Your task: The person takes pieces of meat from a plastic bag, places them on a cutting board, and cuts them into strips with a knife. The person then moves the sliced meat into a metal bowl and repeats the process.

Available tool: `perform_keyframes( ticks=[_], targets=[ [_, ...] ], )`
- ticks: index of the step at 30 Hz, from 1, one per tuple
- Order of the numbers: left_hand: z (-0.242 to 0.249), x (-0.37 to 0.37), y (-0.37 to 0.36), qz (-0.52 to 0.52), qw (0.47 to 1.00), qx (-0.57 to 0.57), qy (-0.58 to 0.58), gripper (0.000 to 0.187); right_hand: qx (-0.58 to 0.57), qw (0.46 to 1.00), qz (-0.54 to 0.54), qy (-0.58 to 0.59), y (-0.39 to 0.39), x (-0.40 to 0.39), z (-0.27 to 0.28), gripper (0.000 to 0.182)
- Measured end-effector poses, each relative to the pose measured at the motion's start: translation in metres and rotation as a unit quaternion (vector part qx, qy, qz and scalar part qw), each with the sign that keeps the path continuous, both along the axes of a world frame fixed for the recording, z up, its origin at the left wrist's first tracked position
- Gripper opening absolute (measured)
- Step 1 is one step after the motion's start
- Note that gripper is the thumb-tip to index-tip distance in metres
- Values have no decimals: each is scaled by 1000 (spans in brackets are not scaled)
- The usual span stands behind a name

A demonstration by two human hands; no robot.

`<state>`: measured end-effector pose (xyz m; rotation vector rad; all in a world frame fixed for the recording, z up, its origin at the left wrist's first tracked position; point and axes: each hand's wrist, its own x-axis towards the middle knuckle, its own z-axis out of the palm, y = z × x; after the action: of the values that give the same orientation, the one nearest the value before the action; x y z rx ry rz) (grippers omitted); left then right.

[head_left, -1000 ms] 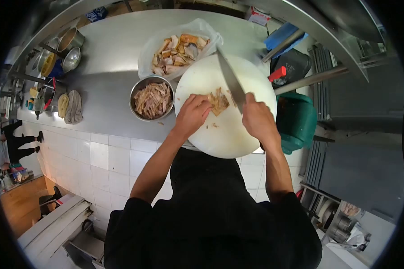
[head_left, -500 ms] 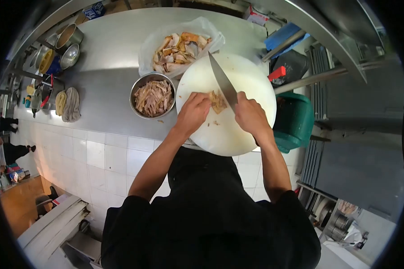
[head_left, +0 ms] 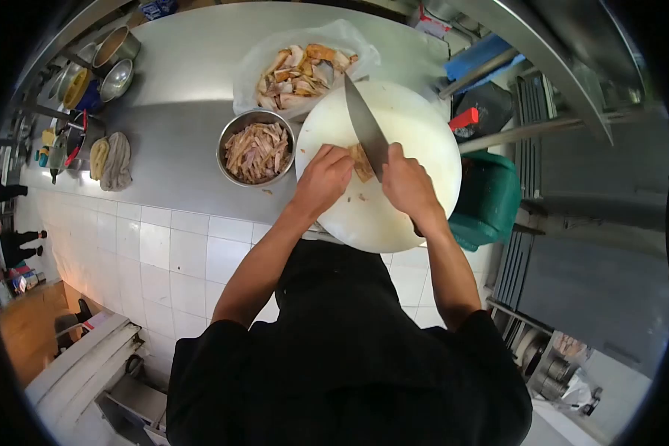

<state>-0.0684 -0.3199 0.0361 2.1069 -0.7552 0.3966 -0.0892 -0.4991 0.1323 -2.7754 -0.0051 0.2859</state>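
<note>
On the round white cutting board lies a small brownish piece of meat. The curled fingers of my left hand grip its left side. My right hand is closed round the handle of a large kitchen knife, its blade angled up and left along the right side of the piece. Small crumbs dot the board below. Left of the board, a steel bowl holds meat cut in strips. Behind it, an open clear plastic bag contains larger meat chunks.
The steel table runs leftward, with cloths and several metal pots at its far left. A green bin and a red handle are right of the board. An overhead metal shelf crosses the upper right.
The piece of meat under my left hand looks narrower and turned, with the blade closer against it. Both hands have shifted only slightly. The whole view has moved a little.
</note>
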Motion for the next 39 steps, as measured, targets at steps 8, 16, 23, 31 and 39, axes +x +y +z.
perform_keyframes(
  ticks=[8,16,23,31,39],
  targets=[
    [15,-13,23,59,989,-135,9,17,-11,1000,-4,-16,13,-6,-13,21],
    [24,-23,59,105,985,-124,57,18,-27,999,10,13,27,-9,-1,27],
    [23,-23,70,131,980,-136,57,18,-7,1000,-7,7,20,-11,64,24],
    [20,-27,82,150,975,-141,82,15,-2,998,52,-24,12,3,30,25],
    [20,-39,84,172,981,-60,63,20,-83,996,-31,-28,-8,-14,46,21]
  ],
)
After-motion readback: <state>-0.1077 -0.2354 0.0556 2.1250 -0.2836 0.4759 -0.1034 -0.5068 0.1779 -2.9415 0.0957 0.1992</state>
